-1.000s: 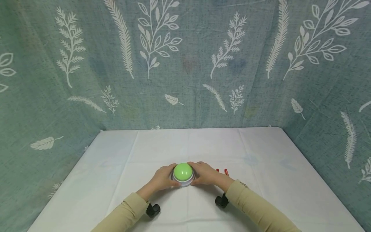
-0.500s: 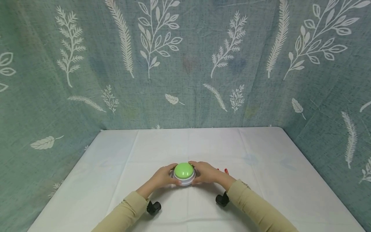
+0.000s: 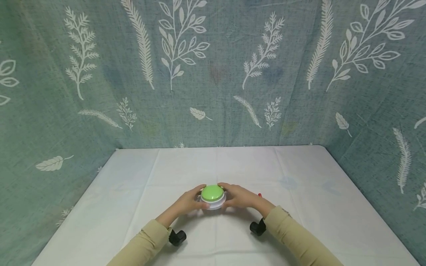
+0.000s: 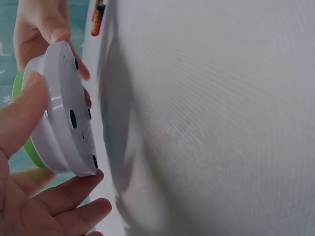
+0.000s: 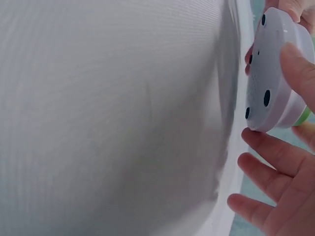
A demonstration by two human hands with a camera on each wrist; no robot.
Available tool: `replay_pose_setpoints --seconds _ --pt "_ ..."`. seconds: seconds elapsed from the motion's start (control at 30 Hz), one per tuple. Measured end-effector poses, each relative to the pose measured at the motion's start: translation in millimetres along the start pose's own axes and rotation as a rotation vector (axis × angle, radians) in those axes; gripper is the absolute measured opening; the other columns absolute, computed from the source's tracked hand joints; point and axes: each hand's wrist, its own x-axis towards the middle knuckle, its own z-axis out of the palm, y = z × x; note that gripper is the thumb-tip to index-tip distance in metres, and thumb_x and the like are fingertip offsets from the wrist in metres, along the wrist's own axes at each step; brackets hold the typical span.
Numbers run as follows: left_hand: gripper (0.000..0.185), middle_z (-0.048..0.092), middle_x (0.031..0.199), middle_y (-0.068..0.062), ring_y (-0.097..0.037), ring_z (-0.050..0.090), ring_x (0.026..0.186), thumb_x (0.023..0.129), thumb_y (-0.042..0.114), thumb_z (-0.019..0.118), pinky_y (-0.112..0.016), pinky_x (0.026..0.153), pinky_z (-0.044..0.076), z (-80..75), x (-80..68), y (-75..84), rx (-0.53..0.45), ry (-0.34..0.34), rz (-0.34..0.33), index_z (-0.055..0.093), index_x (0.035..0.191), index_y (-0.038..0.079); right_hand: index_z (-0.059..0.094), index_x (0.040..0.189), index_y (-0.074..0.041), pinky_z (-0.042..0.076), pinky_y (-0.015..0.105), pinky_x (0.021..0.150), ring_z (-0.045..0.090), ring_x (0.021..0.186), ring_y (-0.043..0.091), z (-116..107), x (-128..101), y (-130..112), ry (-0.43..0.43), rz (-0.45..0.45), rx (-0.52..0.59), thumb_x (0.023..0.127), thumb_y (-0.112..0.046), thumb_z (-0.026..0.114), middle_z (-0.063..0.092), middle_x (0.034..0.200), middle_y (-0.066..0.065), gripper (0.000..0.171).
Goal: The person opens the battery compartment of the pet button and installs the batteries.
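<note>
Between both hands is a round push button with a green dome (image 3: 212, 193) and a white base (image 3: 213, 204). It is held above the table, its dome uppermost in the head view. My left hand (image 3: 189, 202) grips its left side, thumb at the near edge and fingers around the far edge. Opposite, my right hand (image 3: 239, 196) grips the right side in the same way. Both wrist views show the flat underside of the white base (image 4: 74, 108), dotted with dark round feet. The other fingers of the right hand (image 5: 280, 182) spread out below the base.
A red battery (image 4: 98, 19) lies on the white-covered table (image 3: 149, 207), partly hidden by the right forearm in the head view. A black wrist camera (image 3: 177, 238) hangs at the left cuff, another black camera (image 3: 257, 227) at the right. Leaf-patterned cloth (image 3: 216, 136) surrounds the table.
Both hands have raised the push button slightly and shifted it a little to the right. The right forearm now covers more of the red batteries.
</note>
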Motion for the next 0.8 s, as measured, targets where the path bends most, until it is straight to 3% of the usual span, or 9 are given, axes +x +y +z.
replay_pose_setpoints --seconds 0.17,0.33,0.57,0.8 --pt "0.078 0.042 0.134 -0.027 -0.042 0.038 0.124 0.08 0.041 0.067 -0.061 0.096 0.029 -2.3 -1.4 0.4 -0.096 -0.015 0.044 0.031 0.143 0.012 0.029 0.143 -0.009 0.03 0.05 0.101 0.04 0.126 0.029 -3.2 -4.1 1.7 0.009 -0.025 0.054 0.083 -0.034 0.066 0.047 0.134 0.014 0.074" --pt "0.072 0.039 0.137 -0.025 -0.041 0.037 0.125 0.084 0.042 0.062 -0.058 0.097 0.03 -6.2 -2.1 2.9 -0.156 -0.022 0.048 0.031 0.142 0.014 0.029 0.143 -0.01 0.035 0.051 0.096 0.043 0.124 0.031 -5.7 -6.3 2.4 0.01 -0.026 0.09 0.087 -0.037 0.06 0.048 0.133 0.016 0.069" --pt "0.054 0.056 0.12 -0.021 -0.031 0.054 0.111 0.09 0.04 0.054 -0.054 0.09 0.038 -7.5 -0.3 2.8 -0.211 -0.01 0.064 0.037 0.136 0.017 0.031 0.142 -0.01 0.037 0.051 0.094 0.048 0.119 0.03 -9.2 -6.1 1.2 0.034 -0.004 0.172 0.091 -0.038 0.053 0.049 0.132 0.017 0.062" --pt "0.052 0.06 0.116 -0.015 -0.028 0.058 0.103 0.089 0.048 0.051 -0.051 0.087 0.042 -5.2 1.2 5.7 -0.22 0.051 -0.003 0.042 0.133 0.022 0.032 0.141 -0.007 0.04 0.048 0.092 0.053 0.114 0.029 -9.7 -5.5 -1.6 0.056 0.04 0.264 0.092 -0.042 0.05 0.054 0.125 0.017 0.062"
